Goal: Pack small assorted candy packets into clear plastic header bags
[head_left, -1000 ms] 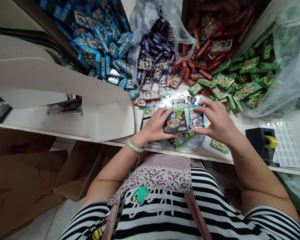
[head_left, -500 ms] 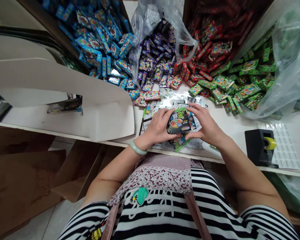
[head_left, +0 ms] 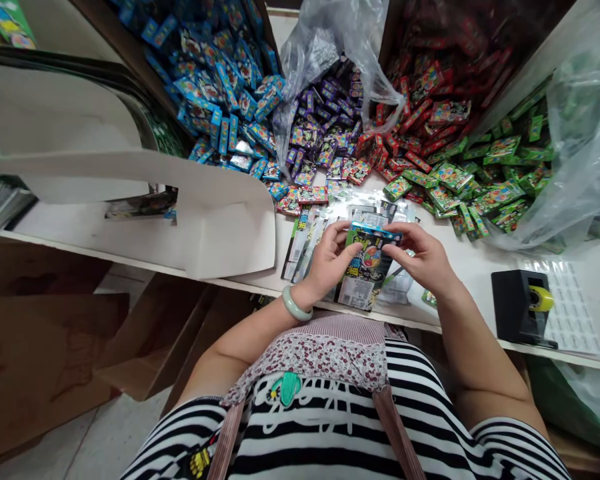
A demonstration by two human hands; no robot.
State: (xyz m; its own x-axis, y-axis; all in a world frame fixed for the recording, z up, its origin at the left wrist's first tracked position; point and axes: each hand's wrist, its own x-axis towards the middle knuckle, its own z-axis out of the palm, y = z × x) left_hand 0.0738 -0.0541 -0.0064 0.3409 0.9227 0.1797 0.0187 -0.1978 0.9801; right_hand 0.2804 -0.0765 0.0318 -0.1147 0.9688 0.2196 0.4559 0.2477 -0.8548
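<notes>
My left hand [head_left: 333, 261] pinches the upper left of a black and green printed packet [head_left: 367, 267] between thumb and fingers. From the other side, my right hand [head_left: 425, 255] grips its upper right corner. A blue strip [head_left: 373, 231], perhaps the edge of a small blue box, shows along the packet's top between my hands; how far it sits inside I cannot tell. Beneath and behind lie more flat printed packets [head_left: 300, 247], partly covered by my left hand. My fingertips behind the packet are hidden.
Piles of small blue boxes [head_left: 220, 100], purple boxes [head_left: 325, 110], red boxes [head_left: 430, 110] and green boxes [head_left: 500, 160] lie along the back. A white cardboard piece [head_left: 230, 220] stands left. A black tape dispenser [head_left: 517, 310] and a sticker sheet [head_left: 575, 313] are right.
The packet has turned from lying sideways between my hands to longways, its top raised with the blue strip showing. Both hands have closed on its upper corners. The view has shifted slightly.
</notes>
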